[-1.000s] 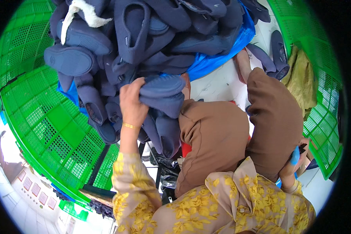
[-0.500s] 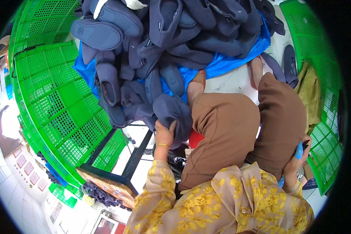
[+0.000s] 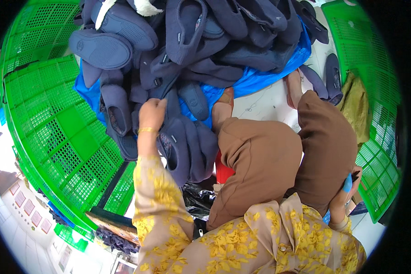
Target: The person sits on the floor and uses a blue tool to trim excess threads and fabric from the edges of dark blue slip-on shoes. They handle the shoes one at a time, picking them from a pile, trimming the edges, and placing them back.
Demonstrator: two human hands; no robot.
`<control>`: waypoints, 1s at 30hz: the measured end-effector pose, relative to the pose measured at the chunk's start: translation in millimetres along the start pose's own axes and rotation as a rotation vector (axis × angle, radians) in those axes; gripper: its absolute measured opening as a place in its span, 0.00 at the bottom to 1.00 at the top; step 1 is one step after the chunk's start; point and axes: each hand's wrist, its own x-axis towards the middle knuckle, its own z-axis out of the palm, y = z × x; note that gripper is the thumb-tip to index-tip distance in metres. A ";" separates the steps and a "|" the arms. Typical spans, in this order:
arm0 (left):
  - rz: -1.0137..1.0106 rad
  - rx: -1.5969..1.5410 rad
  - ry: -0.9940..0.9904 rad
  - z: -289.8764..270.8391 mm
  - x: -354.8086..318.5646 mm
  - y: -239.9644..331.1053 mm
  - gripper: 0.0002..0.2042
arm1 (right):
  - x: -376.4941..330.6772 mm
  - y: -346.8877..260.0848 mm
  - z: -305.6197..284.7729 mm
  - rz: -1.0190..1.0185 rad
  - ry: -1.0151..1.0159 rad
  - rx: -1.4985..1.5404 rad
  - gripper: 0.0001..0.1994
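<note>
Left hand (image 3: 151,114), frame centre-left, grasps a navy slipper (image 3: 176,146) that hangs toward lower centre, long axis roughly vertical. Slipper pile (image 3: 205,41) on blue sheet (image 3: 265,75) lies just above. Right hand (image 3: 345,198), lower right, far off, clutches something blue; unclear what.

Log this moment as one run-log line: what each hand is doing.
left hand: gripping navy slippers at pile edge | right hand: by right knee, holding blue object | green crates on both sides
</note>
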 end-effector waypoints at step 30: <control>0.377 1.022 -0.403 128.4 70.8 38.6 0.28 | 1.4 2.2 -6.7 0.013 -0.035 0.003 0.12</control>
